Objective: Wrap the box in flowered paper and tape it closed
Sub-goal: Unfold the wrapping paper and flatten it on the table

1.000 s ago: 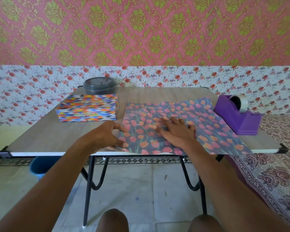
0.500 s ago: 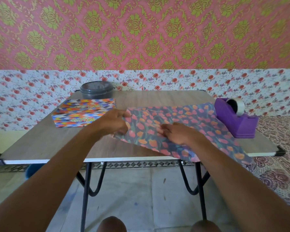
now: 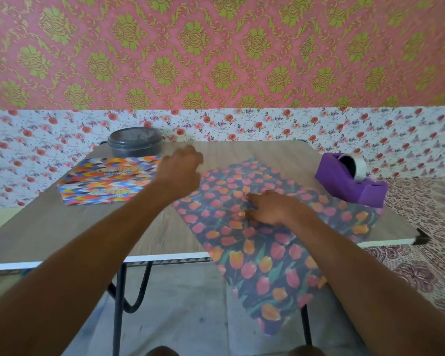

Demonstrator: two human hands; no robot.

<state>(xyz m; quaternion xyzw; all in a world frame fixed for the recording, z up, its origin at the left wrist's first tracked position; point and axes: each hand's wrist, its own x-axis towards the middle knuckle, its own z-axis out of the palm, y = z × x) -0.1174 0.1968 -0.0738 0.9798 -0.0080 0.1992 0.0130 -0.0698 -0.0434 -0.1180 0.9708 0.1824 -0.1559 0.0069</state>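
The sheet of dark blue paper printed with pink and orange tulips (image 3: 254, 258) is laid skewed across the wood-grain tabletop with the white edge (image 3: 88, 227), and one corner of it is left hanging well past the near edge. It is pinned by the right hand (image 3: 270, 208), which is pressed flat on the middle of the sheet with fingers spread and nothing gripped.

The left hand (image 3: 181, 170) is seen up off the paper at the right end of the flat rectangular box with the multicoloured chevron print (image 3: 106, 181). It is blurred, so whether the fingers are closed on that end or merely hang over it cannot be told. The box itself is lying flat on the table, just beside the paper's left edge and not on it at all.

So the laying-out step is judged to be in hand. Nothing is folded, nothing is taped, and the box is not yet placed. What is called for next is a firm hold on the box, a carry over to the sheet and a square set-down at its centre. The sheet is best squared first, since that overhang could drag it off the table.

The purple tape dispenser with its clear roll (image 3: 344, 186) is parked at the far right, touching the paper's edge, untouched. A round grey lidded tub (image 3: 134, 142) is left behind the box.
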